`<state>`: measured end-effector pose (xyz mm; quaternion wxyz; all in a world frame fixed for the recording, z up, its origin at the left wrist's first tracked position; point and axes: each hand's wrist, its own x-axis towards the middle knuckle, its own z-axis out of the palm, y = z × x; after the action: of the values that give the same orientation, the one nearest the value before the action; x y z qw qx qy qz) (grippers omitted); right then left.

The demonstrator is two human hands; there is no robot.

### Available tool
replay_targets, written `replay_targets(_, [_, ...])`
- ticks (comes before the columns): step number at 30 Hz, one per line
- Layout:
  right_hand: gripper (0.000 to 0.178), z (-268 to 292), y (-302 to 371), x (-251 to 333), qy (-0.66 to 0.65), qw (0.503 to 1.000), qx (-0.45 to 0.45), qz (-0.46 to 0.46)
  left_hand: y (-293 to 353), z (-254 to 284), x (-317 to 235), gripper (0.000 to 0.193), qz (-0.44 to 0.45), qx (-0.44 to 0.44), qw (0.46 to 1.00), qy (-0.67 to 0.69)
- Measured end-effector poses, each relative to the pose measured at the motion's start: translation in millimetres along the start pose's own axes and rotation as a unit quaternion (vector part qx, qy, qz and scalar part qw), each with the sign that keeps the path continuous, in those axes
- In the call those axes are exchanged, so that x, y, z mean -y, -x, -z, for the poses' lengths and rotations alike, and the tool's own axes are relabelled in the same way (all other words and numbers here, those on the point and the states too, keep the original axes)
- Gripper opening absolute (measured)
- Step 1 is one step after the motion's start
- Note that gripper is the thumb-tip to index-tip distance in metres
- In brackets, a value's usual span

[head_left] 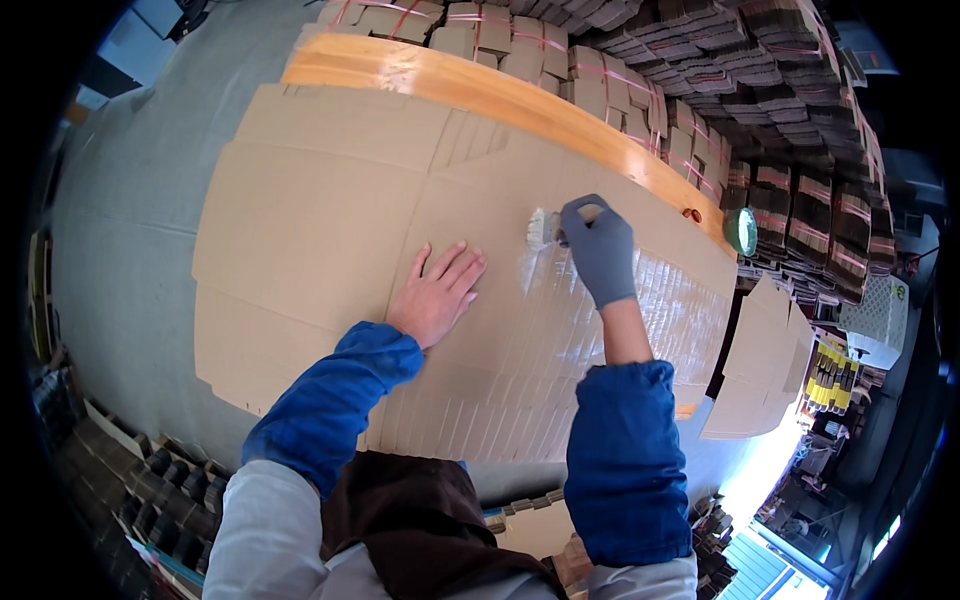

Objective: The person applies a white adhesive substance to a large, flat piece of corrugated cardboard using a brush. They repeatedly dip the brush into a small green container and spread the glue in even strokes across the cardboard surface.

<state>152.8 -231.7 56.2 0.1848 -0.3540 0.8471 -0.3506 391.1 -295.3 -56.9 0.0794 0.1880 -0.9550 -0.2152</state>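
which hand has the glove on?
The right hand: it wears a grey glove and grips a brush on the cardboard. The left hand is bare, pressed flat on the sheets.

surface (470,85): orange wooden edge, along far side | bundles (790,190): strapped folded cardboard stacked behind and to the right | green tub (742,231): at surface's right end | floor (130,200): grey, left | dark trays (170,500): lower left

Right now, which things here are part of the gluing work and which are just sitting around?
In use:
right hand, gloved, gripping the brush
left hand flat on the cardboard sheets

Lying about:
green tub
bundled cardboard stacks
loose cardboard pieces
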Motion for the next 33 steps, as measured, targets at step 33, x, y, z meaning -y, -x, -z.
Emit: replay_targets(33, [0.017, 44.5, 154.9, -62.9, -0.592, 0.782, -0.05, -0.189, -0.1, -3.7, -3.6, 0.051, -0.004, -0.002, 1.0, -0.019])
